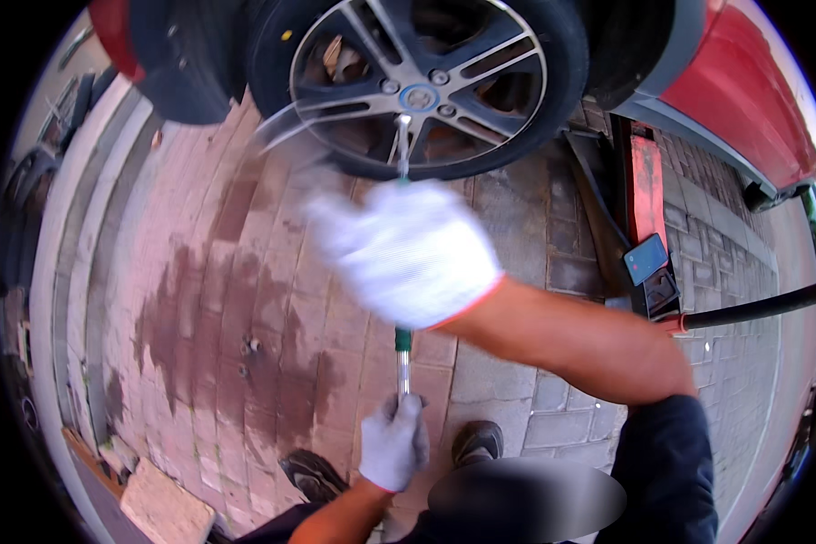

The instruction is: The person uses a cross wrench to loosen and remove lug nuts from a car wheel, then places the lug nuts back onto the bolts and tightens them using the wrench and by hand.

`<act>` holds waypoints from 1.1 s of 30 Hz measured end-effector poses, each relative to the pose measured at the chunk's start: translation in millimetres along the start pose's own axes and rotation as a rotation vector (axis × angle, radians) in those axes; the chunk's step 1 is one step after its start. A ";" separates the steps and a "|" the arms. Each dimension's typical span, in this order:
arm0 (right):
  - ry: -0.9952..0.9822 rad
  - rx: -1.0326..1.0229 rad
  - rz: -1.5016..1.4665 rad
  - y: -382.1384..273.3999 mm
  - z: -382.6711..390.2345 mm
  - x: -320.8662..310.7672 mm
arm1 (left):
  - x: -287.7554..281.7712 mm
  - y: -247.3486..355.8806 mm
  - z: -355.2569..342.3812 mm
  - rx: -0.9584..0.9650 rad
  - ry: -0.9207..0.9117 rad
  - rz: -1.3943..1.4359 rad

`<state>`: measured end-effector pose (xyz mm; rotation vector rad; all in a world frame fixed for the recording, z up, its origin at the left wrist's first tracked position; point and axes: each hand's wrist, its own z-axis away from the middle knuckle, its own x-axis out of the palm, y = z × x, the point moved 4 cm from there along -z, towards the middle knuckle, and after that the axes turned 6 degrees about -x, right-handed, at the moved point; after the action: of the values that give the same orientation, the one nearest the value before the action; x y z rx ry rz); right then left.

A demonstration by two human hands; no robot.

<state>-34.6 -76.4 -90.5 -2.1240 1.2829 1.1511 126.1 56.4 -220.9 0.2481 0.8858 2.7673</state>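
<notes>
A long silver lug wrench (403,367) with a green band runs from near my body to the wheel (418,98). Its far end meets the wheel just below the blue-ringed hub centre, where several wheel bolts (439,76) show. My left hand (394,442), in a pale glove, is closed around the wrench's near end. Across the wrench's middle passes my right hand (417,254), in a white glove with red trim; motion smears its fingers, so their grip cannot be told. A blurred, see-through streak beside the tyre looks like a fast-moving bar.
Right of the wheel, a red floor jack (646,186) stands by the red car (752,100), a phone (646,259) lying on it and a black handle (757,306) reaching right. Small pieces (249,345) lie on wet paving. Concrete steps (82,263) line the left, near a stone block (165,503).
</notes>
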 end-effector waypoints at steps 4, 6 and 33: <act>0.221 0.897 0.180 51.5 243.4 91.3 | 15.6 -23.9 -3.0 -0.166 -0.483 0.445; -0.636 1.180 -0.395 -37.0 286.7 188.1 | 19.7 -11.5 5.2 -0.129 -0.724 0.628; -0.576 1.294 -0.893 -64.1 220.6 112.0 | 5.3 -26.3 -27.3 -0.282 -0.846 0.680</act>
<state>-49.8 47.1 -313.7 -0.9890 0.4026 0.2663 119.1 63.6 -257.8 1.7588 0.1892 2.7798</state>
